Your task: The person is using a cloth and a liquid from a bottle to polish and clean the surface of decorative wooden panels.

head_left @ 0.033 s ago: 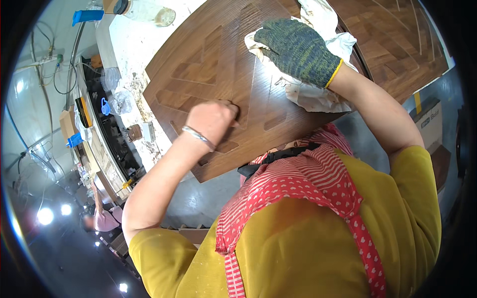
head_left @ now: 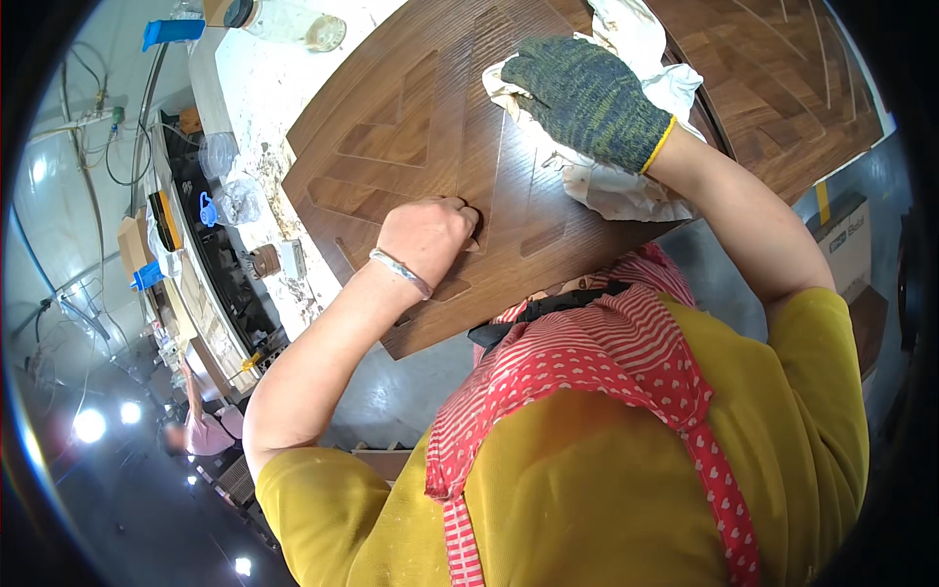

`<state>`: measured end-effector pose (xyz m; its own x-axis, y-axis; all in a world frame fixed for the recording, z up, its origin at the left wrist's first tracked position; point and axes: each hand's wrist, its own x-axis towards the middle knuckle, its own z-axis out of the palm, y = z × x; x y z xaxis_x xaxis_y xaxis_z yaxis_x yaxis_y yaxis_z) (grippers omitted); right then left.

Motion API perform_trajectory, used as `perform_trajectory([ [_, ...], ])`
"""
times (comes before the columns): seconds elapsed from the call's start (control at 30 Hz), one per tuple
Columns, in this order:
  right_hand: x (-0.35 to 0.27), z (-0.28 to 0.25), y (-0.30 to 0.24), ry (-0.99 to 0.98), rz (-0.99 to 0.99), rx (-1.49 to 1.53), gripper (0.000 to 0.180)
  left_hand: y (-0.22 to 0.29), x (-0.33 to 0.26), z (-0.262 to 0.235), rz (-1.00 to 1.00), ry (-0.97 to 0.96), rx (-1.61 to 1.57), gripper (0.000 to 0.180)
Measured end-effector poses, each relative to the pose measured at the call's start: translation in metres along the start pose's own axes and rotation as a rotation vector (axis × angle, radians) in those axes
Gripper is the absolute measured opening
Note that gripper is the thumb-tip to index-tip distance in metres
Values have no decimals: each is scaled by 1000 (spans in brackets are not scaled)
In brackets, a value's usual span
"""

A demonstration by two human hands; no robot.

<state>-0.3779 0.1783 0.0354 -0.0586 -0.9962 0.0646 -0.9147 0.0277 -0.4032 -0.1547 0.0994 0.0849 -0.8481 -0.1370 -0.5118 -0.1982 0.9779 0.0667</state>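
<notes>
So, in the head view, the bare left hand (head_left: 427, 237) is resting on a brown wooden panel (head_left: 364, 147), fingers curling inward; can't tell if they're gripping anything. The gloved right hand (head_left: 592, 106) is lying over a white cloth (head_left: 626, 193) on the panel's right part; can't tell whether its fingers are grasping it. The panel is sitting on a stained white table (head_left: 256, 93), overhanging the near edge; a second wooden panel (head_left: 773, 93) is lying to the right.

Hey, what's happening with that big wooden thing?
Someone has both hands at a patterned brown panel. The gloved right hand rests on a crumpled white cloth lying over it. The bare left hand is curled against the panel; whether it holds anything is hidden. Another wooden panel lies off to the right.
</notes>
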Motion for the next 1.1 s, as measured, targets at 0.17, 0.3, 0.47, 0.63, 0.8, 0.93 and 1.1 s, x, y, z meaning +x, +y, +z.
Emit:
perform_trajectory([
  [0.17, -2, -2, -2, 10, -3, -14, 31, -9, -2, -2, -46, -67, 59, 23],
  [0.3, -3, -3, -2, 53, -34, -2, 31, 3, 0, 2, -16, 4, -9, 24],
  [0.47, -2, 1, 0, 65, -46, 20, 29, 2, -3, 4, -80, -15, 54, 24],
  [0.63, -4, -3, 0, 124, -95, 48, 27, -7, -7, 6, -87, 10, 81, 21],
  [0.8, -4, 0, 0, 151, -115, 22, 28, 7, -3, 8, -21, 48, 97, 20],
  [0.93, -4, 2, 1, 133, -95, 19, 28, -25, -22, 5, -140, 48, 226, 17],
  [1.1, -2, 1, 1, 153, -106, 40, 27, -114, -73, 0, -560, 552, -467, 13],
])
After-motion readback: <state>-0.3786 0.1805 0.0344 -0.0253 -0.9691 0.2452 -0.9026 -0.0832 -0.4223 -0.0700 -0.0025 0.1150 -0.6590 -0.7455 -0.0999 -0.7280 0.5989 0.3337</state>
